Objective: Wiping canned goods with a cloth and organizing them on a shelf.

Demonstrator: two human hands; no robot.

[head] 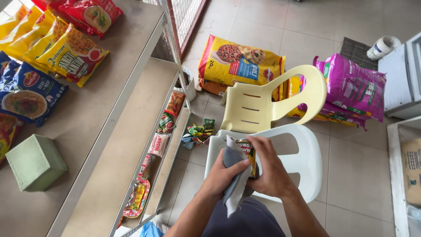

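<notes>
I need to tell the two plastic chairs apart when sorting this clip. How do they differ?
The cream chair is pale yellow; the white chair is plain white. The cream chair stands farther off, against the yellow bag and purple bag; the white chair is nearest the hands, partly hidden by them. Both are moulded plastic armchairs with empty seats.

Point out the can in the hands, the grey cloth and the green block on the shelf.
can (247,151), head view, on its printed side between the hands.
grey cloth (234,186), head view, on its hanging fold.
green block (35,163), head view, on its top face.
</notes>
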